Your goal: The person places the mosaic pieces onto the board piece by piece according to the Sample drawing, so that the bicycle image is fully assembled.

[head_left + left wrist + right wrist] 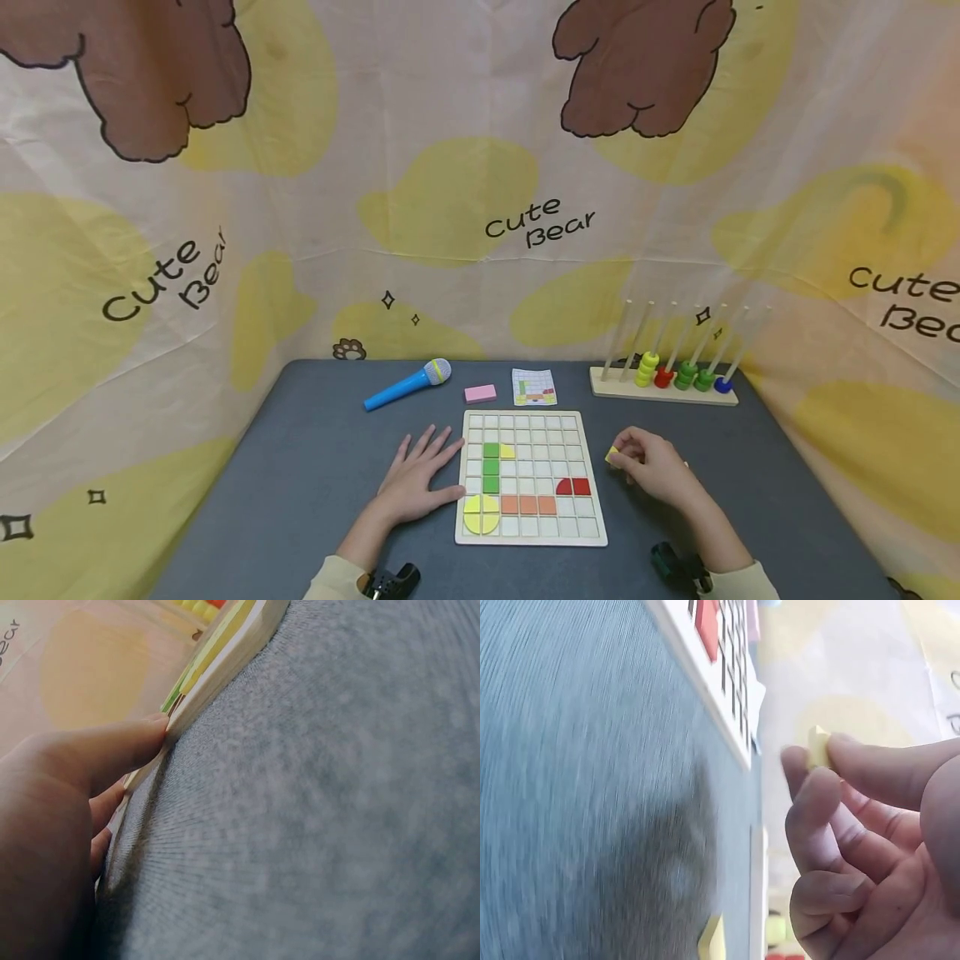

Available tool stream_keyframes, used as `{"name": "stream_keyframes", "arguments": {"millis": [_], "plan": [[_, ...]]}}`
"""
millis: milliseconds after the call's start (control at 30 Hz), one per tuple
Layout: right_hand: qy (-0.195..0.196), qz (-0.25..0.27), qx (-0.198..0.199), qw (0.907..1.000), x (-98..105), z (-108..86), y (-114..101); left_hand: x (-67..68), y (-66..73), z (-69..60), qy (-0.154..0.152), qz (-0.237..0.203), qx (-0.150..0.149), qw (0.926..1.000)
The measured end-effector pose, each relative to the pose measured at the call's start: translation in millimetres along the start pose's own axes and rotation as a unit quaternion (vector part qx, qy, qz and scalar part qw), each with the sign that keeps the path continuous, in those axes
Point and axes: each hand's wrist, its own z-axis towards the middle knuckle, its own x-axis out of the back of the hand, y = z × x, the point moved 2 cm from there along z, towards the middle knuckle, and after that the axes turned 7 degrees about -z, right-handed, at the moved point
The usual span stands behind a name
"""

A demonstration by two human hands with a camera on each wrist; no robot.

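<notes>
Beside a white grid board (531,541), my left hand (414,485) lies with fingers spread, its thumb and fingertips touching the left edge. My right hand (658,468) is raised over the table right of the board, pinching a small yellow piece (819,748) between thumb and fingers. Set in the grid are green squares (491,467) in a column, a yellow piece (507,451) beside the top one, and a row of orange squares (528,505). Yellow pieces (481,523) form a round shape at lower left; a red quarter-round and red square (581,487) sit at right.
Another yellow piece (712,941) lies on the table below my right hand. Behind the board are a blue toy microphone (405,387), a pink block (480,393) and a pattern card (534,387). A bead rack (663,392) with upright rods stands back right, before a printed cloth.
</notes>
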Motion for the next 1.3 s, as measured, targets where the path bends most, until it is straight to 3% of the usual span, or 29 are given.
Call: {"name": "stream_keyframes", "arguments": {"millis": [433,800,967,1167,1300], "plan": [[-0.008,-0.013,0.056,0.9983,-20,-0.1,-26,2.0,0.8,-0.8,0.001,-0.004,0.002,1.0000],[-0.028,0.014,0.093,0.9952,-34,-5.6,-36,1.4,-1.0,0.3,0.005,-0.003,-0.001,1.0000],[-0.050,0.010,0.097,0.9939,-40,-7.7,-36,1.2,-2.6,0.6,0.008,0.000,-0.003,1.0000],[-0.106,0.016,0.122,0.9866,-50,-9.1,-34,1.1,-2.3,-0.2,0.002,0.007,-0.001,1.0000],[-0.114,0.004,0.138,0.9838,-55,-9.3,-34,0.7,-1.7,-0.6,0.001,0.003,-0.001,1.0000]]}}
